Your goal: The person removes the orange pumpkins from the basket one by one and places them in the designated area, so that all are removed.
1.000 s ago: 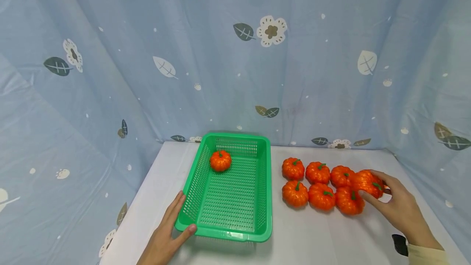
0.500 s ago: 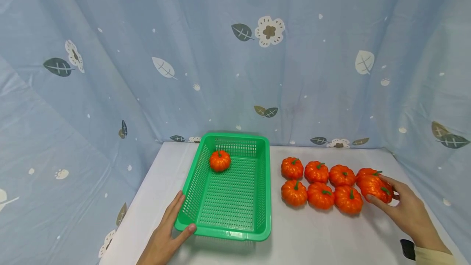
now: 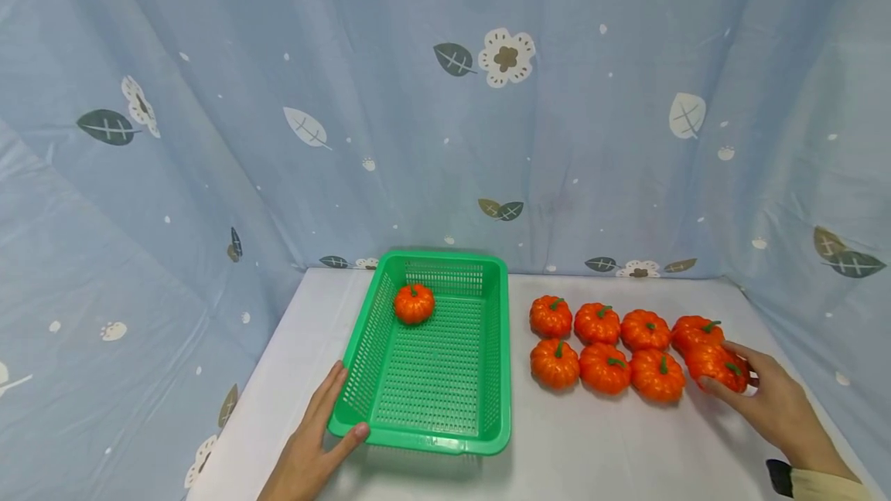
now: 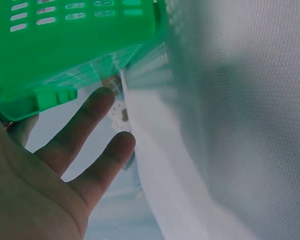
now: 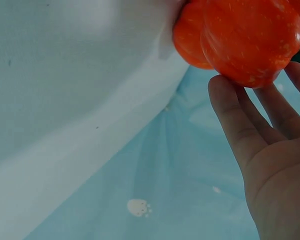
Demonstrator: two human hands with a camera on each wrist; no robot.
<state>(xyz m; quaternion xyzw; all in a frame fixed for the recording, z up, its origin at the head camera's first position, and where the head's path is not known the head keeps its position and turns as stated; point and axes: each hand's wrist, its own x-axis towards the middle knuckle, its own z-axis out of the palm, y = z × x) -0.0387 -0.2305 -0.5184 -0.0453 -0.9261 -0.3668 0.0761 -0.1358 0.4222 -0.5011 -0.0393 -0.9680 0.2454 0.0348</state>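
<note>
A green plastic basket (image 3: 440,443) stands on the white table with one small orange pumpkin (image 3: 414,305) in its far left corner. My left hand (image 3: 309,439) rests at the basket's near left corner, thumb by the front rim and fingers along the left side. In the left wrist view those fingers (image 4: 92,170) look straight and spread. At the right, my right hand (image 3: 769,397) grips a pumpkin (image 3: 713,366) between thumb and fingers. It sits just in front of another pumpkin (image 3: 692,331), overlapping it. In the right wrist view, the fingers touch the held pumpkin (image 5: 252,40) from below.
Several more pumpkins stand in two rows right of the basket, among them a front-row pumpkin (image 3: 657,376) and a back-row pumpkin (image 3: 551,317). A blue patterned curtain (image 3: 445,138) hangs behind and beside the white table (image 3: 578,447).
My right hand has moved the held pumpkin right and slightly nearer, off the tops of its neighbours, uncovering the last back-row pumpkin. The left hand and basket have stayed put.
</note>
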